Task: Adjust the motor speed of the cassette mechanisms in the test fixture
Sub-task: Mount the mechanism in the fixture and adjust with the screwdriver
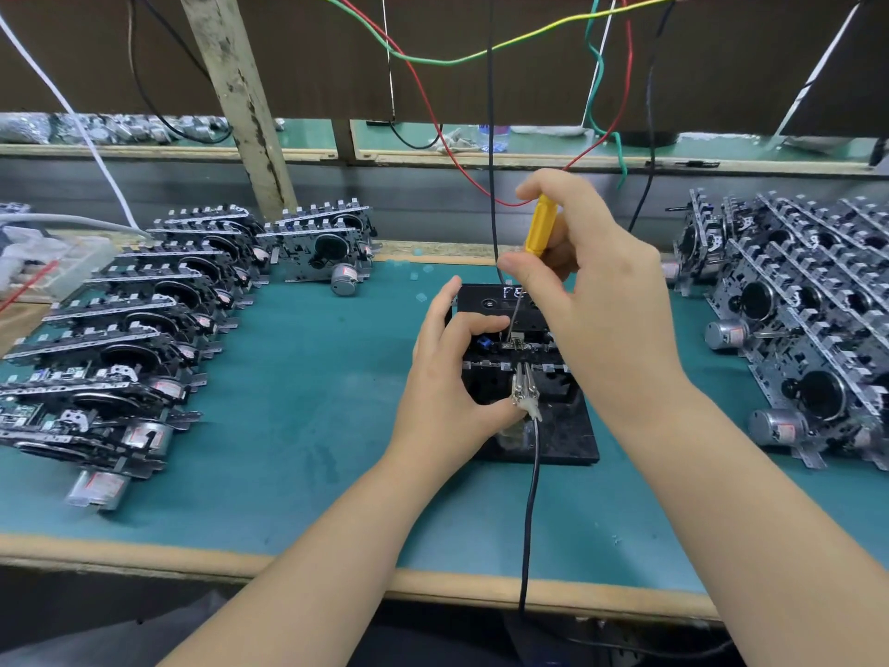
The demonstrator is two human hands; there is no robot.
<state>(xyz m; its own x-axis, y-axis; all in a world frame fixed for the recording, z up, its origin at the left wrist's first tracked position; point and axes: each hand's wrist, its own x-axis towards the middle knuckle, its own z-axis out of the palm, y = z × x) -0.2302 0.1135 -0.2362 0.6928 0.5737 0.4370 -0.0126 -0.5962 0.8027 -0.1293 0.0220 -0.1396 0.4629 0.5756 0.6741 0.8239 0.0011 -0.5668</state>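
Ranging left to right across the table (298, 426):

- Left stack (120, 329): cassette mechanisms laid in overlapping rows, motors outward; well apart from the work.
- Left hand (452, 377): fingers curled round the near-left edge of the mechanism (517, 349), steadying it in the fixture (558, 435), just beside a white plug (529, 406) with a black lead.
- Right hand (591, 281): pinching a yellow screwdriver (541, 228), its thin blade angled down into the mechanism's centre.
- Right stack (808, 320): more mechanisms, leaning on edge.

Risks, judged: the blade may slip off the trimmer if the angle wanders, scratching nearby parts; overturning would overshoot the speed; a nudge from the left thumb could loosen the plug and cut the reading.
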